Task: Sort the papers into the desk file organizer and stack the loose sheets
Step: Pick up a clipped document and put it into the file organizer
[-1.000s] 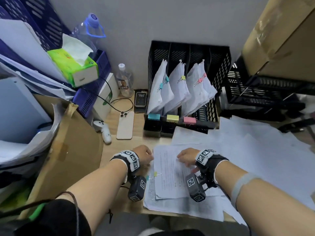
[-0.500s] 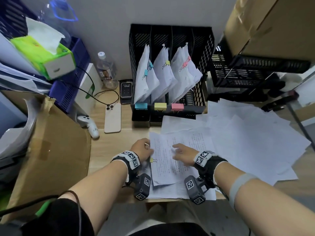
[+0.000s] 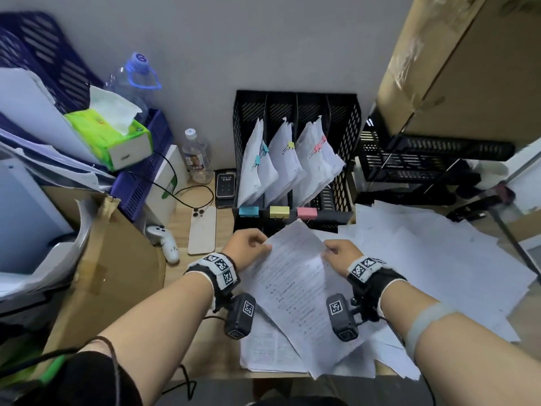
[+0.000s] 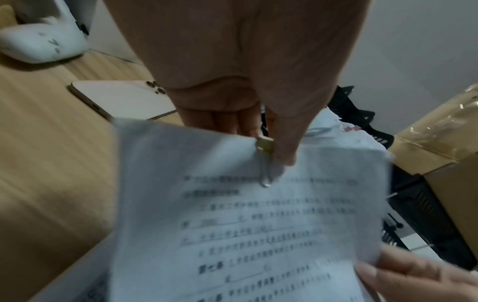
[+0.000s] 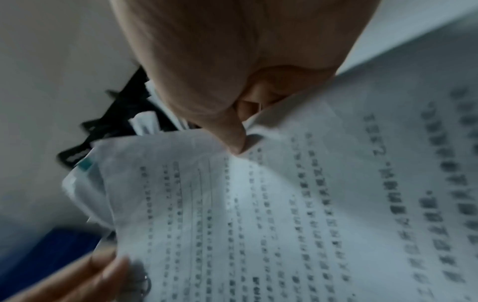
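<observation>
A bundle of printed sheets [image 3: 295, 288] hangs tilted above the desk, just in front of the black file organizer [image 3: 295, 98]. My left hand [image 3: 253, 244] pinches its far left corner at a yellow binder clip [image 4: 264, 146]. My right hand [image 3: 336, 252] pinches the far right edge, thumb on top [image 5: 232, 139]. Three organizer slots hold bundles with blue, yellow and pink clips, behind a blue [image 3: 248, 211], a yellow [image 3: 279, 212] and a pink label [image 3: 306, 213]. Loose sheets [image 3: 424, 259] spread over the desk to the right, and more sheets [image 3: 263, 347] lie under the bundle.
A phone [image 3: 202, 232] and a white controller [image 3: 165, 244] lie left of my left hand. A big cardboard box [image 3: 111, 276] crowds the left side. A bottle [image 3: 197, 159] and a small black device [image 3: 225, 184] stand by the organizer. Black trays [image 3: 424, 159] sit at the right.
The bundle has come up off the desk and moved toward the organizer. Both hands, which rested on it flat on the desk, now hold it tilted in the air.
</observation>
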